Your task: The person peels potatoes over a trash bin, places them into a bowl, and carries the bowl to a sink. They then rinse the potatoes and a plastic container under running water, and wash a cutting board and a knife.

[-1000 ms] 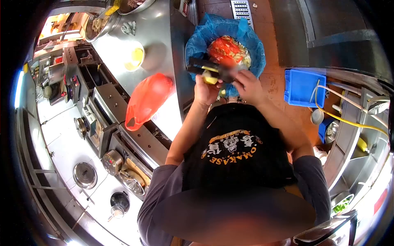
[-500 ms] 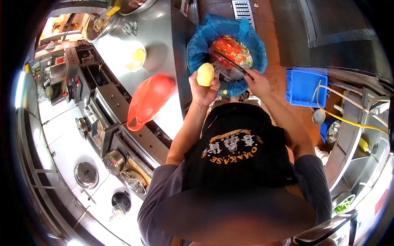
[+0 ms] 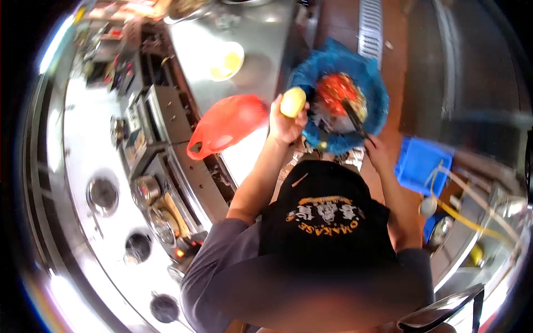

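My left hand (image 3: 285,126) is closed round a smooth yellow oval, which looks like a peeled potato (image 3: 292,102), at the left rim of a bin lined with a blue plastic bag (image 3: 378,91). In my right hand (image 3: 377,153), at the bin's lower right, is a long dark knife (image 3: 353,119); its exact kind is blurred. The blade points up and left over the bin, apart from the potato. Red and pale scraps (image 3: 337,93) lie inside the liner.
On the steel counter (image 3: 258,72) at the left are a red plastic bag (image 3: 230,125) and a white bowl (image 3: 241,54) with yellow pieces. A blue crate (image 3: 413,166) stands on the floor at the right, near a yellow hose (image 3: 472,222). Pots and burners line the far left.
The whole view has shifted and turned, with the bin now further right. My right hand and the knife have moved away from the potato. My left hand still holds the potato.
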A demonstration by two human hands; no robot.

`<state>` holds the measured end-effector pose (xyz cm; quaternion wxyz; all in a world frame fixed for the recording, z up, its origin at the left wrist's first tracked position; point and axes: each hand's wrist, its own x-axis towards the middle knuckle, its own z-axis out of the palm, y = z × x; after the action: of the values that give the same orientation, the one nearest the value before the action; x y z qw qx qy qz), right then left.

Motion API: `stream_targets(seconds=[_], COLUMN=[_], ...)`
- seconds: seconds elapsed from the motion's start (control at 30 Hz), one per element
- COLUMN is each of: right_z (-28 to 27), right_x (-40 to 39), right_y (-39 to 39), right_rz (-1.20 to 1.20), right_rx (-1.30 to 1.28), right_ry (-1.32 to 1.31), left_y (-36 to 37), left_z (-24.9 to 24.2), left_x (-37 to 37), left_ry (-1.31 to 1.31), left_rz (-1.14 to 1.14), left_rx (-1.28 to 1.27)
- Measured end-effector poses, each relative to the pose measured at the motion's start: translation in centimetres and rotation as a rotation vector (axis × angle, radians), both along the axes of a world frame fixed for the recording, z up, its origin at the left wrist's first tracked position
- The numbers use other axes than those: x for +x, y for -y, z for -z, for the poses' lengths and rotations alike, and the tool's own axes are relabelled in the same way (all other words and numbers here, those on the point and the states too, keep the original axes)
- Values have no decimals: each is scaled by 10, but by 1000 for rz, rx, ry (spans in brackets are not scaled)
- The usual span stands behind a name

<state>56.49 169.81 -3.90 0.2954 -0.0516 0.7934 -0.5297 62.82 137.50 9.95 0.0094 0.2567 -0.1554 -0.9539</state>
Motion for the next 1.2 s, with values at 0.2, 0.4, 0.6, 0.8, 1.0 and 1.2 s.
stream_targets(seconds=[0.2,0.4,0.6,0.8,1.0,1.2], right_z=[-1,-20,-17,-8,-11,-2], right_x=[5,-3,-9,-17,-19,-17], right_y=[-17,-12,-11,-10,4,23], right_rz=[85,106,110,78,-47,-88], right_rx=[-67,-77,-65,-49,-18,54], right_ry=[220,313,294,374,286,155], left_y=[161,193,115,179,203,182], left_z=[23,21,-83,-83,98,93], left_x=[-41,-46,56,177,162,94], left_ry=[108,257,245,974,287,59], left_rz=[-580,-784,-585,-523,-195,-29], left_rx=[-218,-186,-986,-1473,-930,-534])
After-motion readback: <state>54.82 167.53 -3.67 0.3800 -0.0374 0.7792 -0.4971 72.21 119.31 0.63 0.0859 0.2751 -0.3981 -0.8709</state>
